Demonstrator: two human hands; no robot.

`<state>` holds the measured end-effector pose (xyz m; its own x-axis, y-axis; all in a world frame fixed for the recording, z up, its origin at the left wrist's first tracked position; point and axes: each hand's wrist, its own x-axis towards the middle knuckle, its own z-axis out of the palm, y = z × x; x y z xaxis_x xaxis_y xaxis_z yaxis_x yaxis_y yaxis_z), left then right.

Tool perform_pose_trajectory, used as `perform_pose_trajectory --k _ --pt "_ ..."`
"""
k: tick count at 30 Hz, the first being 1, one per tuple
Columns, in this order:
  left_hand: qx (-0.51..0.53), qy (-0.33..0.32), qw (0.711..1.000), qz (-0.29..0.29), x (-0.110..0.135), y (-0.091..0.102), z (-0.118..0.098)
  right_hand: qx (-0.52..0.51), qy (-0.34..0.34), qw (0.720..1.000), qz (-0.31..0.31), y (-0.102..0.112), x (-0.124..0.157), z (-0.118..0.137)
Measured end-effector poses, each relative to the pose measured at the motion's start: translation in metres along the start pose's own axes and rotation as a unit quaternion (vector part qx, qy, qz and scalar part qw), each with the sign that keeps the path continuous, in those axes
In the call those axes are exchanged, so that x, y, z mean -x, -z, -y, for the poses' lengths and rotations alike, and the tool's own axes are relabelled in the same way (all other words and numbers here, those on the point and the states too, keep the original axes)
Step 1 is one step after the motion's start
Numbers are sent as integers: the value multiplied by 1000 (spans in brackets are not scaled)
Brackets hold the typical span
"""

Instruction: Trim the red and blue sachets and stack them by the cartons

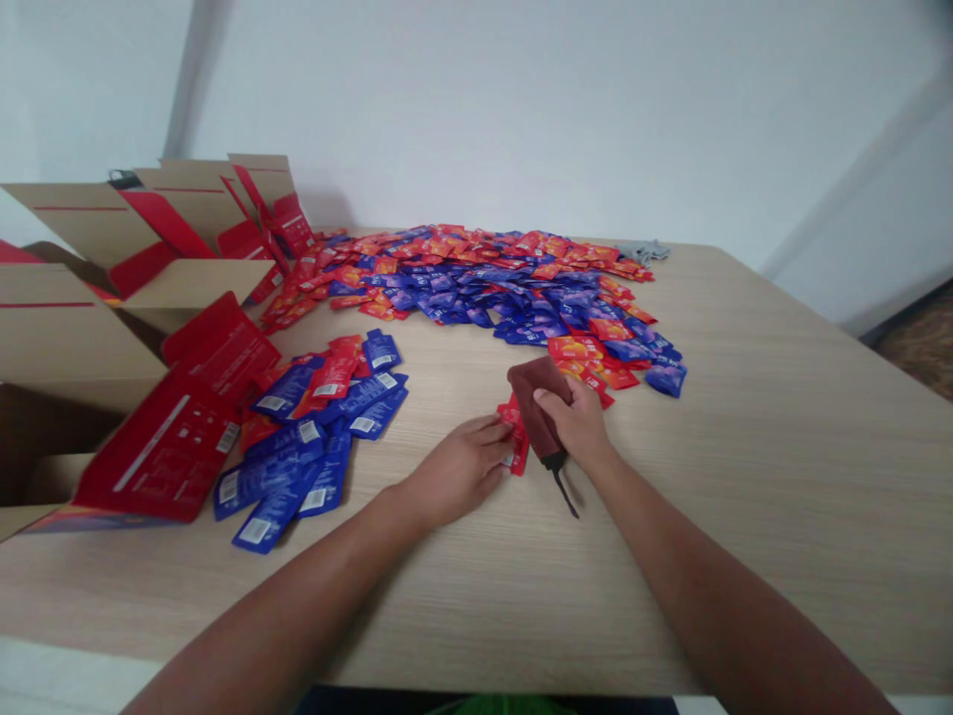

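Observation:
My right hand (577,422) is closed on a dark maroon drawstring pouch (537,397) lying on the wooden table (745,447), its black cord trailing toward me. My left hand (466,467) rests beside it, fingers together, pinching red sachets (515,437) at the pouch's mouth. The sachets lie partly under the pouch and my fingers.
A wide heap of red and blue sachets (506,278) covers the far middle of the table. A smaller pile of blue and red sachets (320,427) lies at left. Open cardboard boxes with red flaps (149,328) stand along the left edge. A small grey object (644,250) sits behind the heap.

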<state>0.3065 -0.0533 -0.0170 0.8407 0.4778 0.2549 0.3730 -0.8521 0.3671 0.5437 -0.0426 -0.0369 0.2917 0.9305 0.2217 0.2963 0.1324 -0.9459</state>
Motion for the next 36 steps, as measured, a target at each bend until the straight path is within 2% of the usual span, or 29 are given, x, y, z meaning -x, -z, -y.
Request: perform_pose_trajectory --k 3,5,8,10,14,19,29,32,36 --pt "-4 20 1000 -11 -1 1 0 73 37 997 15 -1 7 7" --pt "-15 32 999 -4 -2 0 -2 115 70 988 73 -2 13 13" --pt "-42 63 997 12 -2 -1 -10 198 120 957 177 -5 22 20" --pt "-58 79 995 24 -1 0 -18 262 138 933 203 -7 25 22" --pt "-86 99 990 46 -2 3 -33 334 126 916 182 -10 24 20" --pt "-115 117 983 85 -5 5 -39 317 83 933 149 -12 16 16" --pt "-100 127 985 58 -3 2 -35 306 100 946 43 -7 -4 -4" --pt "-87 127 987 48 -1 2 -33 283 111 951 49 -6 0 0" --pt "-86 121 988 47 0 2 -33 270 135 943 140 -7 13 12"
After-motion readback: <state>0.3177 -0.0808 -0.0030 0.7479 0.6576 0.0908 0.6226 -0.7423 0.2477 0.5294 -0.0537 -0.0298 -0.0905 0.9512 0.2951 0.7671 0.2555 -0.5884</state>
